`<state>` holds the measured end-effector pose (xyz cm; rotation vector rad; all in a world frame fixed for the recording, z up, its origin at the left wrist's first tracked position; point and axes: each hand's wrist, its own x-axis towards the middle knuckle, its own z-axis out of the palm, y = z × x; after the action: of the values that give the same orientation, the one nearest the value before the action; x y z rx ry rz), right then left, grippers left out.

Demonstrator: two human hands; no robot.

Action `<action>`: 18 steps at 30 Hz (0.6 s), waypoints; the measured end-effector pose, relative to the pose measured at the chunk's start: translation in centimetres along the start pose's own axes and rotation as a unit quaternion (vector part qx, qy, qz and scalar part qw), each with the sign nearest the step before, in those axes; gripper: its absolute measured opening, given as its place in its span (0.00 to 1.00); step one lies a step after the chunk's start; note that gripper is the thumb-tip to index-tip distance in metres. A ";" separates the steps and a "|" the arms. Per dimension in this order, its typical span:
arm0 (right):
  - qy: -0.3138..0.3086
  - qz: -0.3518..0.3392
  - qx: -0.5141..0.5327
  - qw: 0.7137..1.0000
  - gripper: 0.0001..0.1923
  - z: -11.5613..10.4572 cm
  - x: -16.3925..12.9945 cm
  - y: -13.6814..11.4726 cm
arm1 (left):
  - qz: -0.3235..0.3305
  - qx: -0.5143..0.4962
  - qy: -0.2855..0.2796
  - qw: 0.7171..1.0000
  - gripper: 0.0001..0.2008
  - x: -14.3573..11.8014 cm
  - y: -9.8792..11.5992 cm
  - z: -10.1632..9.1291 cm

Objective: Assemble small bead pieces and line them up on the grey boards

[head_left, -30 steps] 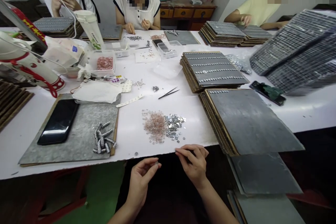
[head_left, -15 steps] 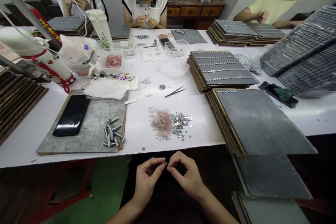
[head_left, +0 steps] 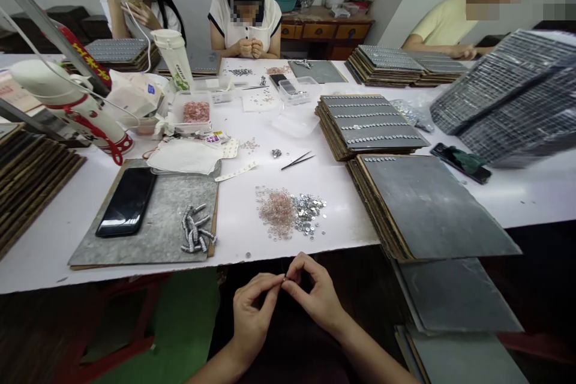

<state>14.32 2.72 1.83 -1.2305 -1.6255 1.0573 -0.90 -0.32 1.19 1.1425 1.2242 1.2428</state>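
Observation:
My left hand [head_left: 255, 315] and my right hand [head_left: 315, 295] meet fingertip to fingertip just below the table's front edge. Both are closed in a pinch between thumb and forefinger. A tiny silvery piece [head_left: 284, 279] shows where the tips touch; its shape is mostly covered by the fingers. Beyond them on the white table lies a heap of small clear pinkish rings [head_left: 276, 213]. Against its right side spreads a heap of small silver discs [head_left: 308, 213]. Black tweezers [head_left: 297, 161] rest behind the heaps.
On the left, a grey board [head_left: 166, 216] carries a phone [head_left: 127, 201] and stacked-disc rolls [head_left: 197, 231]. At right stand a stack of grey boards [head_left: 441, 204] and another stack with rows of discs [head_left: 369, 123]. A tilted flask [head_left: 67, 105] stands far left. Co-workers sit across the table.
My right fingertips have come left to meet those of my left hand, closing the small gap between them. The view has shifted slightly. Across the table, one co-worker's hands have come together.

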 end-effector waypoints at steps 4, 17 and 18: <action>0.003 -0.030 -0.062 0.998 0.02 -0.1 0.1 -0.3 | 0.017 0.008 -0.001 1.000 0.08 0.0 0.0 0.0; 0.239 -0.024 -0.406 0.882 0.09 -23.8 12.6 -4.2 | 0.264 0.184 0.140 0.936 0.14 2.3 -0.6 -0.5; 0.240 0.063 -0.429 0.868 0.09 -25.7 13.9 -3.7 | 0.274 0.205 0.161 0.926 0.14 2.6 -0.9 -0.4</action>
<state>34.86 19.29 15.02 -1.9947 -1.6450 -0.0105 -1.38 2.21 0.24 1.7187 1.5149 1.6893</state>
